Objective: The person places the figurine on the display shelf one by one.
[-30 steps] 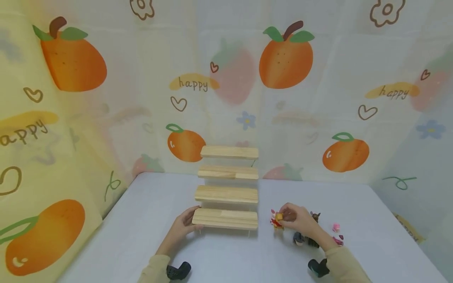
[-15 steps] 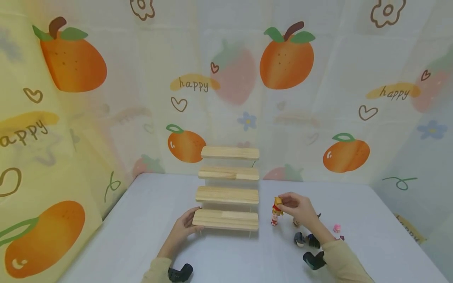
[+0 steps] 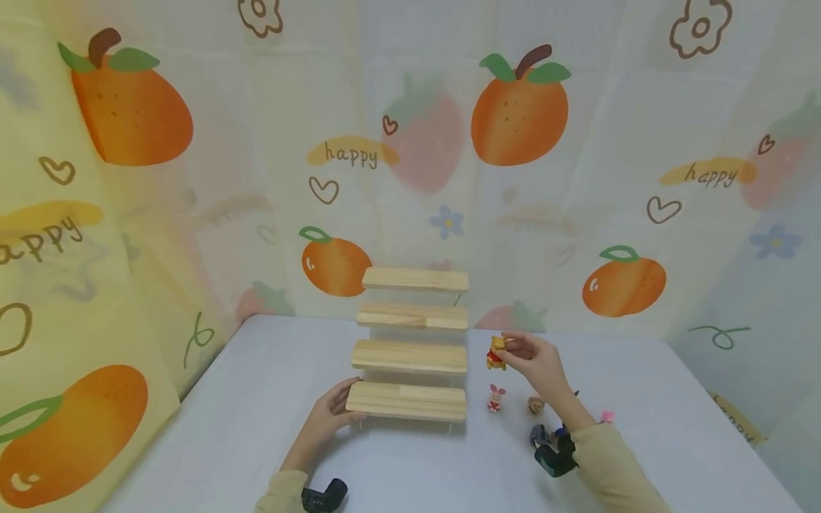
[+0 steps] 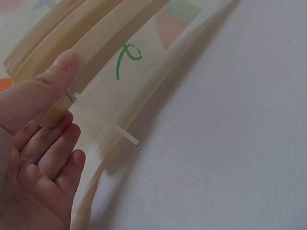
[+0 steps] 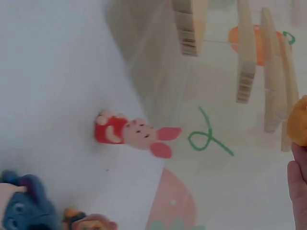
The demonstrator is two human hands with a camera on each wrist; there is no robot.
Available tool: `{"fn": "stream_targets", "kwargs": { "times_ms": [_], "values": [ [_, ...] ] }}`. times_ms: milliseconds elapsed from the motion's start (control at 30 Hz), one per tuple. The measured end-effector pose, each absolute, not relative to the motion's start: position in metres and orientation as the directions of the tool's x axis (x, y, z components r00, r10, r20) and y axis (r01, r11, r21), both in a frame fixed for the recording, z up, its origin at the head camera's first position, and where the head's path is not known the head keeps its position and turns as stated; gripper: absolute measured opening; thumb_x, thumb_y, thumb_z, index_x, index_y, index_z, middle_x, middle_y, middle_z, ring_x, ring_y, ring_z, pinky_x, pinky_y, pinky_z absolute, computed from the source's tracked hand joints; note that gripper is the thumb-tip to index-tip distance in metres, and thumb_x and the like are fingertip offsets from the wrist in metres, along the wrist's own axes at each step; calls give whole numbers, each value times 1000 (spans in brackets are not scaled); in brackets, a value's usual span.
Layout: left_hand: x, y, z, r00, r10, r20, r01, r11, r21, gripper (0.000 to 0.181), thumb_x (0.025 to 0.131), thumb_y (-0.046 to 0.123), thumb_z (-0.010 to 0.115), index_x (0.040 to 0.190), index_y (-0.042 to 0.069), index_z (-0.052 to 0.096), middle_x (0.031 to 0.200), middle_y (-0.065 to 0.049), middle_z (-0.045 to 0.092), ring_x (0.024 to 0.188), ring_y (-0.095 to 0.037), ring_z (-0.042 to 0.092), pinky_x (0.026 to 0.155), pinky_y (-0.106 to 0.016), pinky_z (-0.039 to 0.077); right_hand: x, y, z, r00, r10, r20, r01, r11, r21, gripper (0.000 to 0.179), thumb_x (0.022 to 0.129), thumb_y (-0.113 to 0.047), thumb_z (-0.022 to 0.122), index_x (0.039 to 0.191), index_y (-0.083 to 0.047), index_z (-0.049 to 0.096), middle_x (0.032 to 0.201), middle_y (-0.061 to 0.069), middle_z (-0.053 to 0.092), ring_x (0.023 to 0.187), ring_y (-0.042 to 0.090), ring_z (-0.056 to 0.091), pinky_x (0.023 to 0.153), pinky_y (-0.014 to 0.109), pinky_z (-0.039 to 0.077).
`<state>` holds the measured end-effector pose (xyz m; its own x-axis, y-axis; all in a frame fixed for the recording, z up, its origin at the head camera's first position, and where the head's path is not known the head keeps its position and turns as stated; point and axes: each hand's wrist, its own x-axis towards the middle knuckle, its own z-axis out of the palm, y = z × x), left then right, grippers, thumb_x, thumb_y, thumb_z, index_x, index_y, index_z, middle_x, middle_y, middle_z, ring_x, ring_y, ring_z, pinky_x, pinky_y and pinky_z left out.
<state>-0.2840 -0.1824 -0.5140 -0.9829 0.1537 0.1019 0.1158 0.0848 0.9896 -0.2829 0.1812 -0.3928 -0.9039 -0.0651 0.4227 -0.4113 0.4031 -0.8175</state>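
A wooden four-step display stand (image 3: 407,400) stands mid-table, its pale planks rising toward the back. At the left end of the lowest plank, my left hand (image 3: 331,413) grips the wood; the left wrist view shows the thumb (image 4: 66,61) on the plank's front edge and fingers curled by its end. My right hand (image 3: 535,360) pinches a yellow bear figurine (image 3: 495,354) in a red top, held above the table right of the stand. In the right wrist view only the bear's orange-yellow head (image 5: 298,122) shows at the edge. Below it, a pink piglet figurine (image 3: 494,398) stands upright.
More small figurines lie right of the stand: a brown one (image 3: 535,405), a grey-blue one (image 3: 539,435) and a pink one (image 3: 607,416). A blue figurine (image 5: 26,206) shows in the right wrist view. A fruit-printed cloth (image 3: 423,214) hangs behind the white table (image 3: 410,470).
My right hand has lifted the bear figurine up and away from beside the piglet, toward the back of the table. The left hand stays on the stand.
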Motion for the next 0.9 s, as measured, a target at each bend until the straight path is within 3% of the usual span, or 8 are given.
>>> {"fn": "stream_targets", "kwargs": {
  "times_ms": [367,633,900],
  "values": [
    [-273,-179,-491,-980,171,102,119,93,989,69,69,7,76,128,-6,41,128,-26,42,114,-37,44,92,-35,42,-280,146,-349,-839,-18,544,-528,266,-806,19,73,10,67,90,14,59,86,27,62,71,9,61,65,18,52],
    [-276,-179,-498,-978,185,91,108,85,990,72,69,9,77,129,-6,39,129,-26,41,115,-37,43,93,-37,41,-295,130,-340,-853,24,522,-499,261,-827,19,73,7,69,88,14,60,85,26,62,70,3,59,64,16,51],
    [-282,-183,-510,-982,159,98,117,112,987,73,69,12,77,130,-3,40,130,-23,42,115,-34,44,93,-34,41,-334,118,-346,-865,23,502,-484,223,-846,21,72,-1,73,88,9,62,84,19,65,70,7,61,63,18,52]
  ]
}}
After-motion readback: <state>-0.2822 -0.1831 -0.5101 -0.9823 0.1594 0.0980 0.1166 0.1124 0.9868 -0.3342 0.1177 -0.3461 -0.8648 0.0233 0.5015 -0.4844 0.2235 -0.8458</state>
